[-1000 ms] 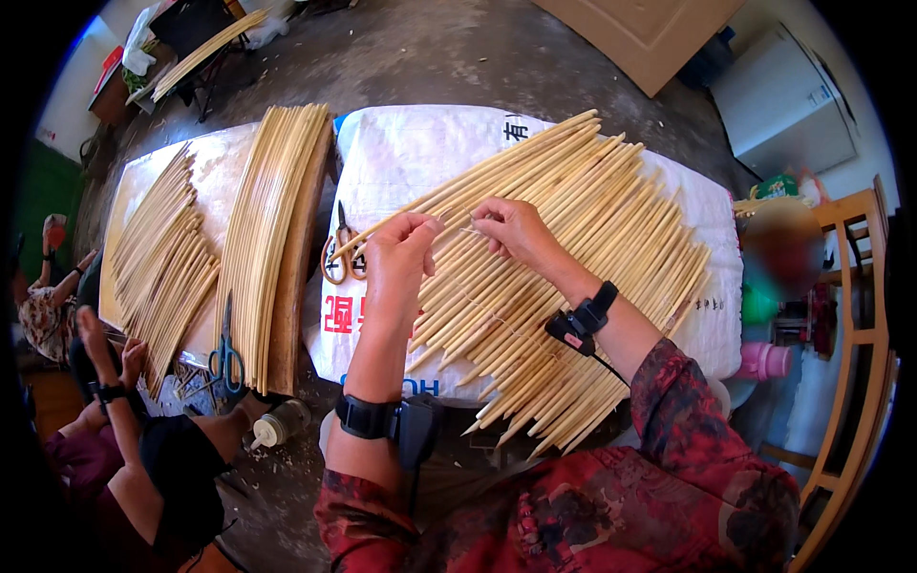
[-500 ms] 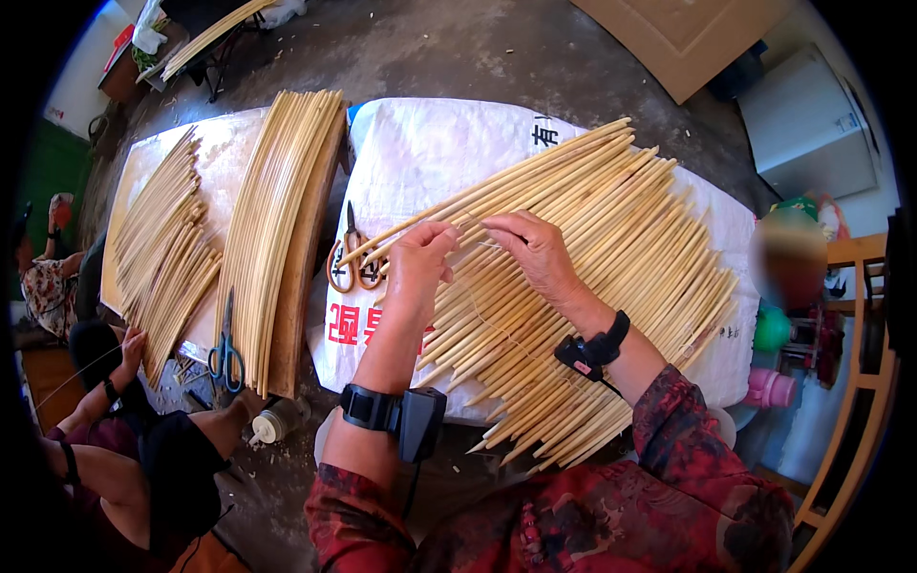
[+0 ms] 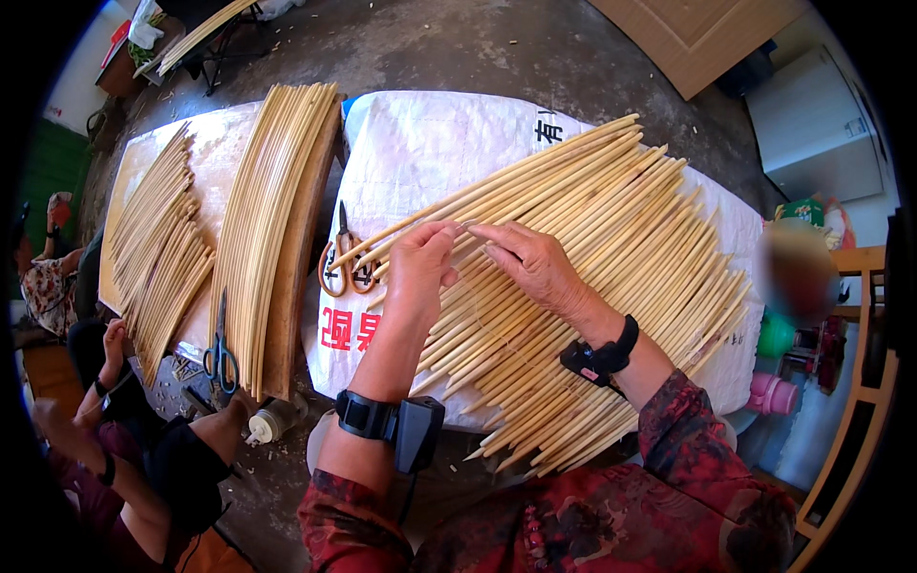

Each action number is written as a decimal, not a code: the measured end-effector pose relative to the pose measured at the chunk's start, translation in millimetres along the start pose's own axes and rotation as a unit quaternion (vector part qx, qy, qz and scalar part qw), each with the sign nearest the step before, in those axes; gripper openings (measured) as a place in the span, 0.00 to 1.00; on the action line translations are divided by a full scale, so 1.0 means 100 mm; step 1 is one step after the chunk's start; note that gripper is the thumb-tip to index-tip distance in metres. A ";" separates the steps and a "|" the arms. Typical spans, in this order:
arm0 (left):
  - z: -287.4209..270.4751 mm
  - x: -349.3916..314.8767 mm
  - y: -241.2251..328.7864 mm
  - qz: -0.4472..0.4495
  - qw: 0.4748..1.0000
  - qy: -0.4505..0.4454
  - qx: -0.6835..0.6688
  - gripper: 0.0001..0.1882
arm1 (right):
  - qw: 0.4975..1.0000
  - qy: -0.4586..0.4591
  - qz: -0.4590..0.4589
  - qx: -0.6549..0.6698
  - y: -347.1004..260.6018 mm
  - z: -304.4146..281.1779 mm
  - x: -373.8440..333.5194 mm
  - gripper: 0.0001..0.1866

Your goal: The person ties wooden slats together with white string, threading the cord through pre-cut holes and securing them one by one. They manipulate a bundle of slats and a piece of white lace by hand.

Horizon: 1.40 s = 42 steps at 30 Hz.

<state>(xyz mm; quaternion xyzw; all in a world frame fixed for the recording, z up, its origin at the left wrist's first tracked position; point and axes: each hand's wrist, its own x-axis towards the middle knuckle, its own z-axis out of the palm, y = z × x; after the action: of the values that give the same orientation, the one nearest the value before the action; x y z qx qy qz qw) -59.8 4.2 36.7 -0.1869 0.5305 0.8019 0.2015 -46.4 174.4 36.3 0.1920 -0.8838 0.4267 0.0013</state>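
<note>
My left hand (image 3: 422, 269) is closed in a pinch on a fine thread, just above the left part of a wide mat of pale wooden sticks (image 3: 573, 286). Close against its fingertips is my right hand (image 3: 537, 265), thumb and forefinger pinched at the same thread, other fingers bent. The thread is thin and hard to follow; a faint line of it runs down across the sticks. The sticks lie side by side, slanting, on a white woven sack (image 3: 420, 134). Scissors with brown handles (image 3: 348, 260) rest on the sack, left of my left hand.
To the left, a wooden board (image 3: 143, 177) bears a smaller bundle of sticks (image 3: 162, 253), a long bundle (image 3: 272, 229) and blue-handled scissors (image 3: 222, 358). A co-worker's hand (image 3: 113, 346) is beside it. A lidded jar (image 3: 270, 420) stands on the floor; a pink container (image 3: 772, 393) is at right.
My right hand has come in to the left hand's fingertips, and the gap between them has closed. The co-worker's hands have lifted. The view has shifted slightly.
</note>
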 end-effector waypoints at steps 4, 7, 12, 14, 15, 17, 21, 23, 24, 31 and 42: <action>0.01 -0.02 0.03 -0.008 1.000 0.000 -0.010 0.07 | 1.000 -0.007 0.000 -0.020 -0.02 -0.02 0.00 0.17; 0.00 -0.01 0.04 -0.009 1.000 0.003 -0.012 0.07 | 1.000 -0.022 0.004 -0.022 -0.05 -0.04 0.02 0.17; -0.03 0.02 0.02 -0.007 1.000 0.001 -0.017 0.06 | 0.999 -0.026 0.004 -0.019 -0.05 -0.04 0.02 0.17; -0.01 0.02 0.03 -0.004 1.000 0.008 -0.021 0.06 | 0.999 -0.030 0.007 -0.013 -0.04 -0.04 0.02 0.17; -0.01 0.02 0.04 -0.006 1.000 0.009 -0.022 0.06 | 1.000 -0.030 0.005 -0.008 -0.03 -0.04 0.02 0.17; -0.02 0.01 0.04 -0.010 1.000 0.010 -0.023 0.06 | 1.000 -0.030 0.003 0.002 -0.03 -0.04 0.02 0.17; -0.05 0.02 0.05 -0.013 1.000 -0.003 -0.018 0.05 | 0.999 -0.035 0.005 0.013 -0.03 -0.04 0.03 0.17; -0.06 0.03 0.04 -0.012 1.000 -0.006 -0.016 0.05 | 0.999 -0.038 0.005 0.014 -0.02 -0.05 0.03 0.17; -0.06 0.04 0.04 -0.012 1.000 -0.006 -0.016 0.05 | 0.999 -0.039 0.004 0.015 -0.02 -0.05 0.03 0.17; -0.04 0.04 0.06 -0.021 1.000 0.001 -0.019 0.05 | 0.998 -0.045 0.022 0.036 0.01 -0.05 0.04 0.17; -0.07 0.05 0.05 -0.020 1.000 -0.008 -0.015 0.05 | 0.996 -0.049 0.031 0.066 -0.03 -0.07 0.06 0.16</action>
<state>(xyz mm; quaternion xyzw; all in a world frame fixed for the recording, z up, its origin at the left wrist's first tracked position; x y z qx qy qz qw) -66.2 -3.6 34.9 -0.1940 0.5131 0.8070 0.2187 -52.0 175.9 44.3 0.1846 -0.8585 0.4736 -0.0680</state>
